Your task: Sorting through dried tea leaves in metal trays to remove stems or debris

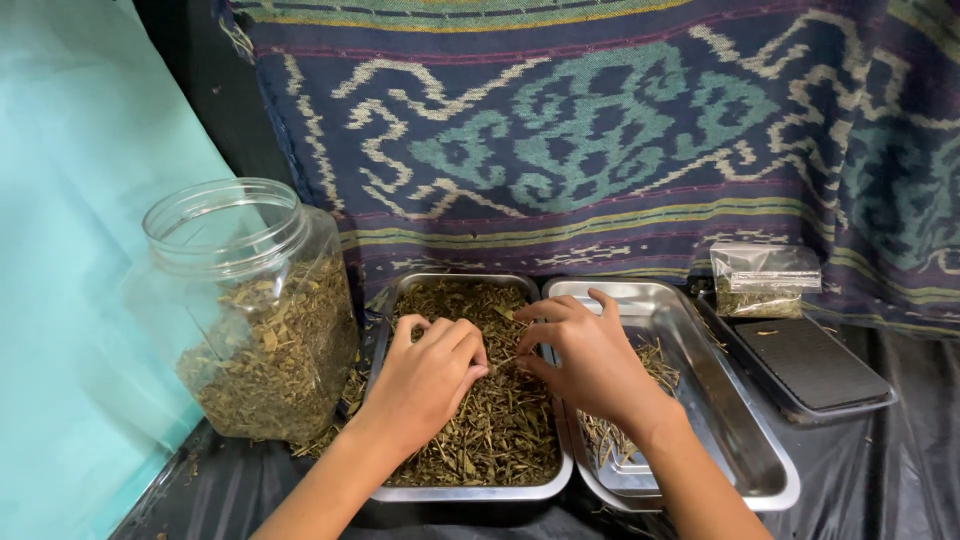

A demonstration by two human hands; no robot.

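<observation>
A steel tray (470,491) in front of me is filled with dried green-brown herb pieces (495,430). My left hand (425,380) rests on the herbs with its fingers curled down into them. My right hand (590,355) hovers over the seam between this tray and a second steel tray (745,440) to the right, with thumb and fingers pinching a thin stem. The second tray holds a small scatter of thin dry stems (610,440).
A large clear plastic jar (255,310), open, partly filled with the same dried herbs, stands at the left. A small clear bag of herbs (765,280) and a flat black scale (810,365) sit at the right. Patterned woven cloth (600,130) hangs behind; black sheeting covers the surface.
</observation>
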